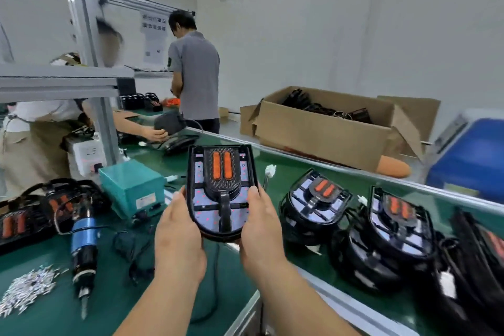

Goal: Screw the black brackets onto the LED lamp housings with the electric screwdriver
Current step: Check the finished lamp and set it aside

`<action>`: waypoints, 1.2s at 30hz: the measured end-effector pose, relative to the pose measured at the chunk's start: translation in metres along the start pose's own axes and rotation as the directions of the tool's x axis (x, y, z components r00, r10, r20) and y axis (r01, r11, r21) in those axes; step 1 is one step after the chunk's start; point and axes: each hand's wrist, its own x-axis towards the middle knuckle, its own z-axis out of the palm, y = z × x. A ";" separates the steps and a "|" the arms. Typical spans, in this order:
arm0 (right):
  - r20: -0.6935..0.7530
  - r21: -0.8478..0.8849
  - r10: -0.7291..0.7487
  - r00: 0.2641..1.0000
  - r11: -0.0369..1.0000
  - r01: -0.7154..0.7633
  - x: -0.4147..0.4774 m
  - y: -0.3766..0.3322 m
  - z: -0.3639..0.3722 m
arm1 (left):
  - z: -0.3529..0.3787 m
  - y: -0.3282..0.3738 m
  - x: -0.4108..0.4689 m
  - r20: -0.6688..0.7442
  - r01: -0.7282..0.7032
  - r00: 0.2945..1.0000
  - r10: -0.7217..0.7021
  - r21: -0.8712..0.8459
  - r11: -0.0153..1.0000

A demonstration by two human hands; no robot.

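Head view: the left hand [178, 229] and right hand [263, 226] grip an LED lamp housing [197, 200] by its side edges. The thumbs lie on its rim and the fingers curl behind, holding it above the green desk [114, 305]. A black bracket [225, 211] sits down its middle, below two orange strips.

Left of the housing, the electric screwdriver [83, 248] lies on the desk. A pile of silver screws [27, 286] lies further left, and a teal power box [133, 188] stands just beyond the screwdriver; its label is too small to read.

Right of the housing stand stacks of more lamp housings [316, 204].

Beyond the housing is an open cardboard box [327, 133]. A paper notice [154, 24] hangs on the far wall, its writing too blurred to read.
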 end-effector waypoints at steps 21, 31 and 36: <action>-0.426 0.200 0.086 0.901 0.980 0.000 0.051 -0.069 -0.122 | 0.155 -0.043 -0.010 0.437 -0.180 0.899 -0.026 0.424 0.888; -0.343 -0.640 0.040 0.939 0.721 -0.265 0.033 -0.094 -0.153 | 0.171 -0.052 -0.008 0.454 -0.356 0.891 0.018 0.674 0.647; -0.303 -0.774 -0.003 0.953 0.585 -0.244 0.032 -0.096 -0.162 | 0.176 -0.056 -0.009 0.483 -0.422 0.875 0.018 0.745 0.517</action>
